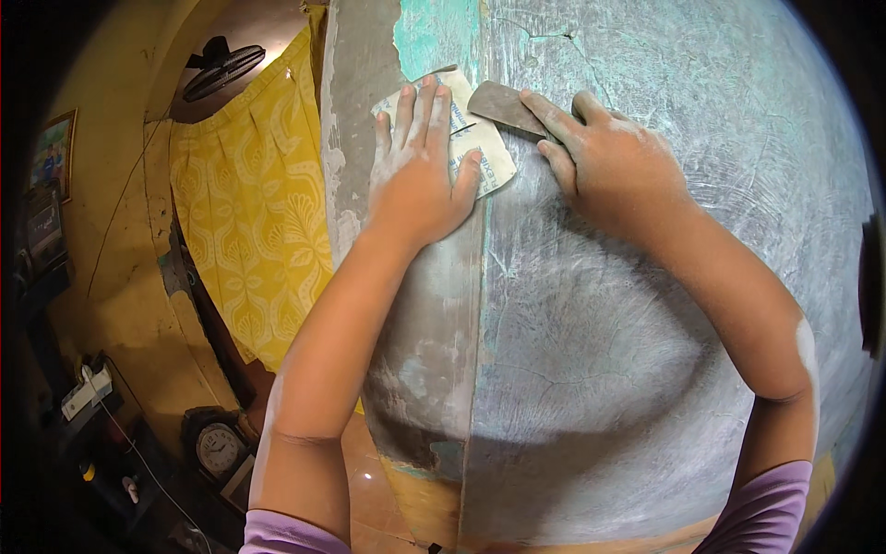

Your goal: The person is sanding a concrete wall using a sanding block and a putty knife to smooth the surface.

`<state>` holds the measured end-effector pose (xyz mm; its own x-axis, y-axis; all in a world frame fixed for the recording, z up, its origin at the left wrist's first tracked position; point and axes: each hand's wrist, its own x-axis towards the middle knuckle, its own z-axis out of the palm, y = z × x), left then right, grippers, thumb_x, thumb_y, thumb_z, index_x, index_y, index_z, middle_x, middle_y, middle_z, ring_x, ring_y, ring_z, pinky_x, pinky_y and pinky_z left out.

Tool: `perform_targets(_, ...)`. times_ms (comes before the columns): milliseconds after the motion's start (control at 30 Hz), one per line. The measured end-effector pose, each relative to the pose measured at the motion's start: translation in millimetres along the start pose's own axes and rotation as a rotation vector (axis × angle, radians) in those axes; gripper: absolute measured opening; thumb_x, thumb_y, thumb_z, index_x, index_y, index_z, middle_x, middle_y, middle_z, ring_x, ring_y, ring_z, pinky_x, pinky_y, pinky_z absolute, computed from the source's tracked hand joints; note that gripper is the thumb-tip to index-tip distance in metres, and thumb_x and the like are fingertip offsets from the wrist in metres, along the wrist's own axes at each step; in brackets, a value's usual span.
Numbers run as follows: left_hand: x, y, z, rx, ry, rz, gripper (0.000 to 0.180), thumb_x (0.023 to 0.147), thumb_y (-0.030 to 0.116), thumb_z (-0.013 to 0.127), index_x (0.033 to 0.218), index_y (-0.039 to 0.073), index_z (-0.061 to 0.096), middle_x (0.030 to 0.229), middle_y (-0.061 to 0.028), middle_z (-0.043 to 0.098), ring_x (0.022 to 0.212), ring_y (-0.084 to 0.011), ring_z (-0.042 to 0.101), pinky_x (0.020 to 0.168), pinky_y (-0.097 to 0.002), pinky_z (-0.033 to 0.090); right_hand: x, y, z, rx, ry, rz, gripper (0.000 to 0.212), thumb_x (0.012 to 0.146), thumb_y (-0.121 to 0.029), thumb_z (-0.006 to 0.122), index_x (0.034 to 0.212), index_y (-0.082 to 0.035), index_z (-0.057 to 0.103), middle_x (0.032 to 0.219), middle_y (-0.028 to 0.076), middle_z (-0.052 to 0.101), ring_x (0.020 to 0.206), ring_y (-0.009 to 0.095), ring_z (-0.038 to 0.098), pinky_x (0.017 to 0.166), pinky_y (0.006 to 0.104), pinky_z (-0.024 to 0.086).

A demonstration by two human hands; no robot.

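My left hand (417, 166) lies flat, fingers stretched out, on a piece of sandpaper (496, 166), pressing it against the wall. The pale printed back of the sandpaper faces me, its corners stick out around my fingers, and a dark slit crosses it. In my right hand (614, 152), a scraper (506, 106) with a flat, dusty grey blade points left toward the sheet's upper right edge. Its handle is hidden inside my closed fingers. Pale dust coats both hands.
The wall (591, 369) has scuffed blue-grey paint, a vertical edge and a bare grey strip at left. A yellow patterned curtain (254, 212) hangs left of it. Farther left are a black fan (224, 69), a clock (220, 449) and a white power strip (86, 392) with a cable.
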<state>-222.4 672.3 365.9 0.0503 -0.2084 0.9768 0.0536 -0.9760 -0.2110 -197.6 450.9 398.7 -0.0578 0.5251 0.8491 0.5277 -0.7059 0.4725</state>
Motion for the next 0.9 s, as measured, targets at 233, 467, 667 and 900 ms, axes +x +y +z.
perform_targets(233, 9, 9, -2, 0.039, -0.058, -0.042, 0.075, 0.090, 0.040, 0.046, 0.145, -0.006, 0.024, 0.155, -0.0196, 0.019, 0.145, -0.0350, 0.012, 0.117, -0.0492, 0.008, 10, -4, -11, 0.009, -0.009, 0.016, 0.046, 0.096, -0.031, 0.046, 0.140, -0.022, 0.042, 0.107, 0.017, 0.058, 0.089, 0.036, 0.064, 0.082, 0.0452, 0.052)
perform_targets(467, 4, 21, -7, 0.078, -0.100, -0.085, 0.078, 0.091, 0.046, 0.042, 0.146, -0.006, 0.023, 0.155, -0.0196, 0.019, 0.145, -0.0339, 0.013, 0.117, -0.0485, 0.009, 5, -8, -16, 0.016, -0.083, 0.025, 0.046, 0.096, -0.032, 0.045, 0.141, -0.021, 0.041, 0.107, 0.019, 0.059, 0.093, 0.036, 0.063, 0.084, 0.0453, 0.052)
perform_targets(667, 2, 25, -2, 0.066, -0.063, -0.162, 0.086, 0.089, 0.054, 0.044, 0.145, -0.007, 0.022, 0.154, -0.0205, 0.021, 0.144, -0.0349, 0.015, 0.117, -0.0479, 0.007, 1, -6, -15, 0.057, -0.070, 0.042, 0.042, 0.096, -0.028, 0.045, 0.135, -0.014, 0.047, 0.110, 0.020, 0.061, 0.093, 0.036, 0.065, 0.082, 0.0461, 0.051)
perform_targets(900, 17, 18, -7, 0.066, -0.057, -0.173, 0.093, 0.085, 0.059, 0.049, 0.144, -0.009, 0.023, 0.153, -0.0217, 0.023, 0.144, -0.0358, 0.015, 0.117, -0.0489, 0.008, 2, -12, -12, 0.099, -0.163, 0.013, 0.043, 0.095, -0.028, 0.045, 0.137, -0.015, 0.046, 0.112, 0.020, 0.060, 0.094, 0.036, 0.065, 0.082, 0.0462, 0.051)
